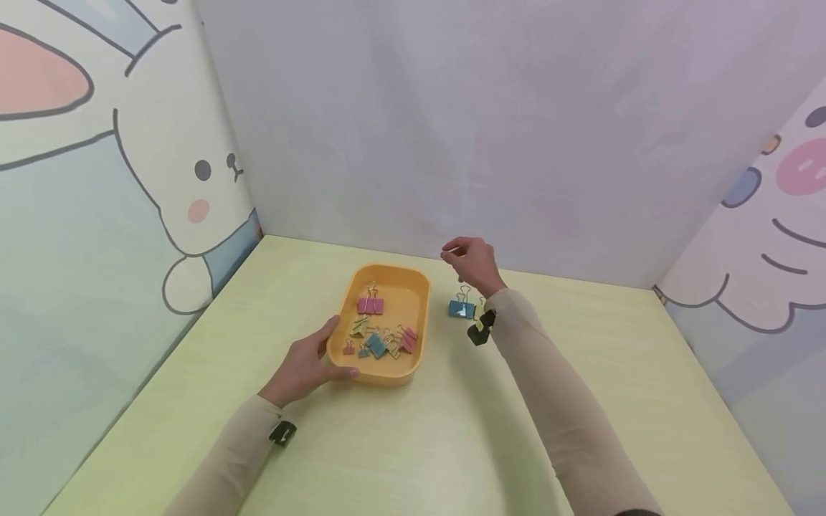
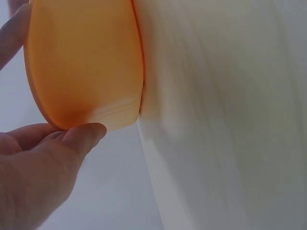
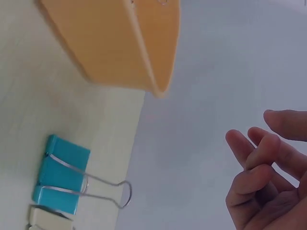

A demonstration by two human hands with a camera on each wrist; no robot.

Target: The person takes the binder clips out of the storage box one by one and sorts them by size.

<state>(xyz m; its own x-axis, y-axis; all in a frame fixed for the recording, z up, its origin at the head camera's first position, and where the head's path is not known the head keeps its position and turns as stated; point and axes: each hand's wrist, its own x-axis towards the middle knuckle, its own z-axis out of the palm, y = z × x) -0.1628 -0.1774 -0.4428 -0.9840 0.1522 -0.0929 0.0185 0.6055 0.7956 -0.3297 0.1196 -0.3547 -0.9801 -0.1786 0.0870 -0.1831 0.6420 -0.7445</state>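
Note:
My left hand (image 1: 303,367) grips the left near corner of an orange plastic tray (image 1: 421,315), the thumb along its near side. The left wrist view shows the tray's wall (image 2: 91,62) close up against that hand (image 2: 43,163). Inside the tray lie a large pink binder clip (image 1: 371,307), a blue binder clip (image 1: 377,345) and several smaller ones. My right hand (image 1: 476,264) is raised beyond the tray's right side, fingers loosely bent, thumb apart from them, nothing between. Below it a blue binder clip (image 3: 62,172) rests on the table.
Next to the blue clip sits a pale yellow binder clip (image 3: 48,219), partly cut off by the frame and, in the head view, by my wrist. A plain pale wall (image 1: 452,129) rises behind the yellowish table (image 1: 400,444). Printed cartoon panels stand at left and right.

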